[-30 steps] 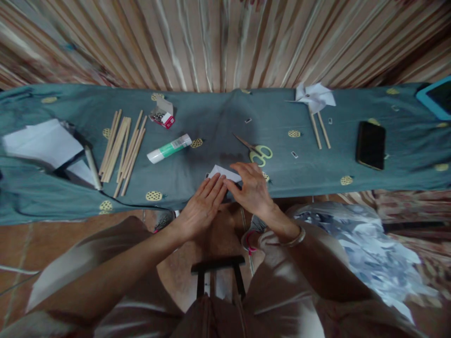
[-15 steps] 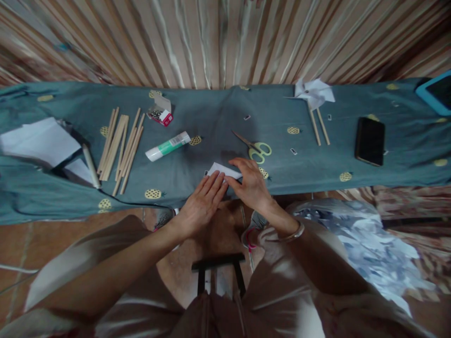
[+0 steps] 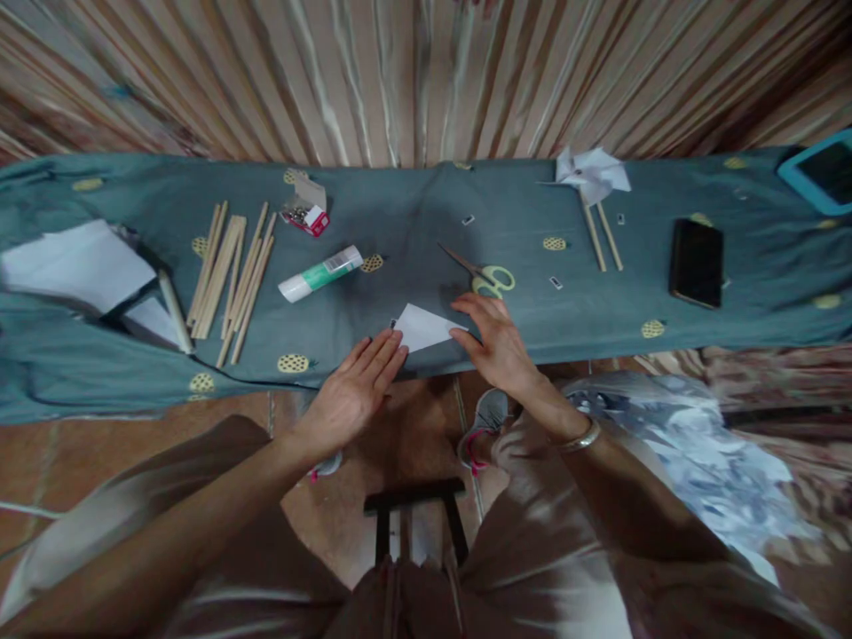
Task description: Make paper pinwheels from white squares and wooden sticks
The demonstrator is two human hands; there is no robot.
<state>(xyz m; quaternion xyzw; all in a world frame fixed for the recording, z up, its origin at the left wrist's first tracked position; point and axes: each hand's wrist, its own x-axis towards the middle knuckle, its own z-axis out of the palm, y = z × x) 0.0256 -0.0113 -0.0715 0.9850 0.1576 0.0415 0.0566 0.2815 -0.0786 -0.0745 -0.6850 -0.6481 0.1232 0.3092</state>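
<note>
A folded piece of white paper [image 3: 428, 328], roughly kite-shaped, lies near the table's front edge between my hands. My left hand [image 3: 356, 382] is stretched flat, its fingertips touching the paper's left corner. At the paper's pointed right end is my right hand [image 3: 496, 346], thumb at the tip and fingers spread apart from it. Just beyond my right fingers lie scissors [image 3: 491, 279] with yellow-green handles, blades pointing up and left. A green-and-white glue stick [image 3: 320, 273] rests to the upper left of the paper.
Several wooden sticks [image 3: 230, 280] lie left, beside white paper sheets [image 3: 80, 266] and a pale pen-like tool [image 3: 174, 311] with a black cable. An opened small box [image 3: 310, 209] stands behind. Right are a paper pinwheel [image 3: 592, 175], a phone [image 3: 696, 264] and a blue-framed device [image 3: 822, 173].
My hands have moved apart, the left one down and left, the right one slightly right. More of the paper shows, and its tip reaches farther right.
</note>
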